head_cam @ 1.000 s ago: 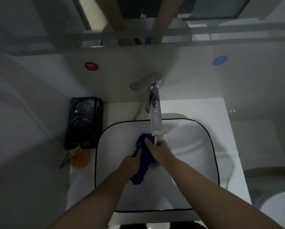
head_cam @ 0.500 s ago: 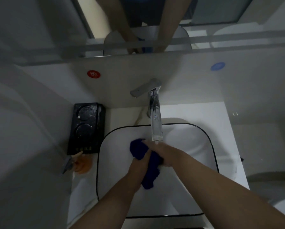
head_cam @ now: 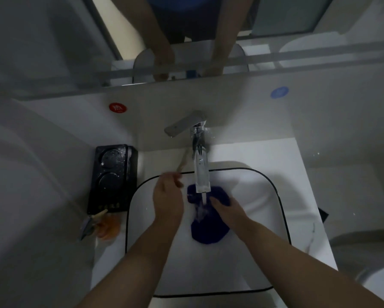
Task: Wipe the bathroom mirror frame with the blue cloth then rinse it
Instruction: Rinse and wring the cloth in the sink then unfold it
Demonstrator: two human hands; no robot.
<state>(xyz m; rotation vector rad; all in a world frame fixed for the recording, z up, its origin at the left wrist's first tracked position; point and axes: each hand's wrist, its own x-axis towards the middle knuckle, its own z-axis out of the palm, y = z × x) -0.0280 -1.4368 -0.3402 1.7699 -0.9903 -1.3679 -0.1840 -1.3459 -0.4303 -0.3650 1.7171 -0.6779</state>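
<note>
The blue cloth (head_cam: 206,227) hangs spread out in the white basin (head_cam: 264,196), under water running from the chrome tap (head_cam: 201,172). My right hand (head_cam: 227,211) grips the cloth's upper right part. To the left of the cloth, my left hand (head_cam: 167,200) is off it, with blurred fingers apart near the basin's back rim. Above the backsplash runs the mirror's lower frame edge (head_cam: 275,65), and the mirror reflects my arms.
A black holder (head_cam: 112,178) stands left of the basin on the white counter (head_cam: 297,174), with an orange item (head_cam: 107,227) and a small tool in front of it. The tap lever (head_cam: 184,123) points left. Red (head_cam: 117,107) and blue (head_cam: 279,92) stickers mark the backsplash.
Both hands were bunching the cloth under the tap. Now my left hand has let go and moved left and up, and the cloth hangs open from my right hand.
</note>
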